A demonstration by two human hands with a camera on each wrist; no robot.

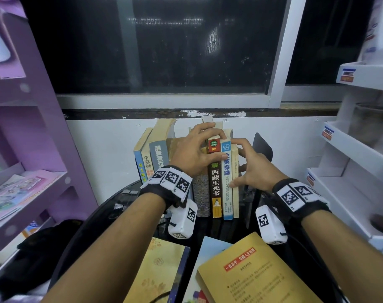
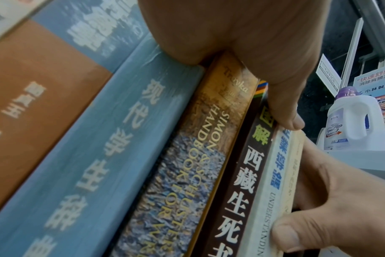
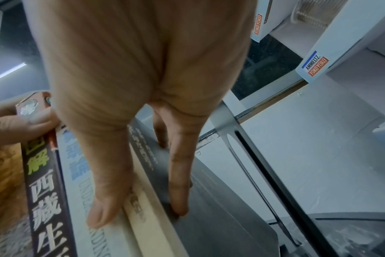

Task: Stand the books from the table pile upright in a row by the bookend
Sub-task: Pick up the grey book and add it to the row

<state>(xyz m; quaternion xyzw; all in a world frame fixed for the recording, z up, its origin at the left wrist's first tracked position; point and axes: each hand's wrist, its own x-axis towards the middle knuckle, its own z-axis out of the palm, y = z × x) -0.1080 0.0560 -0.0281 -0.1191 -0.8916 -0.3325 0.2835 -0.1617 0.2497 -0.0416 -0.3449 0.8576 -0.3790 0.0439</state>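
Observation:
A row of books stands upright on the dark round table (image 1: 120,206). A black bookend (image 1: 263,149) stands just right of the row. My left hand (image 1: 210,138) grips the top of the dark brown book (image 1: 215,189), fingers over its top edge and thumb (image 2: 290,121) on the spine. Next to it stands a white and blue book (image 1: 227,184), then a thin cream book (image 1: 235,193) at the row's right end. My right hand (image 1: 238,162) pinches the cream book (image 3: 143,217), thumb (image 3: 103,200) at the spine and fingers (image 3: 178,182) on its right cover. The pile lies in front: a yellow book (image 1: 251,272) on top.
A gold and blue book (image 1: 160,272) and a pale blue one (image 1: 208,248) also lie in the pile. Purple shelves (image 1: 22,171) stand at the left, white shelves (image 1: 350,160) at the right. A white wall and a dark window are behind the row.

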